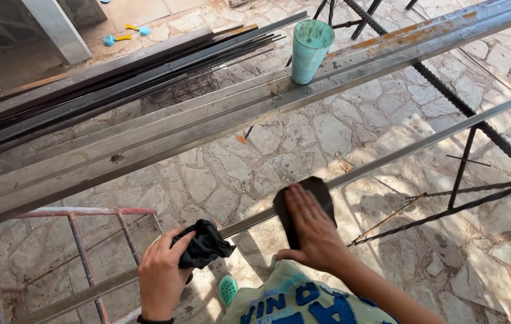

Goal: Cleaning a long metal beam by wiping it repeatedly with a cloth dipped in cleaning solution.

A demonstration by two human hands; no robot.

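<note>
A long thin grey metal bar (pixel 423 140) runs diagonally across the view from lower left to upper right. My right hand (pixel 311 228) lies flat on a black sheet, perhaps sandpaper (pixel 318 189), pressing it onto the bar. My left hand (pixel 162 273) grips a crumpled black cloth (pixel 204 245) just left of it, at the same bar. Part of my printed light shirt shows at the bottom edge.
Wider rusty metal profiles (pixel 219 117) lie on a stand behind, with a teal plastic cup (pixel 310 50) standing on them. Dark rods (pixel 117 78) are stacked at upper left. A red-painted frame (pixel 81 212) stands at lower left, black rebar trestles (pixel 477 198) at right. Stone paving lies below.
</note>
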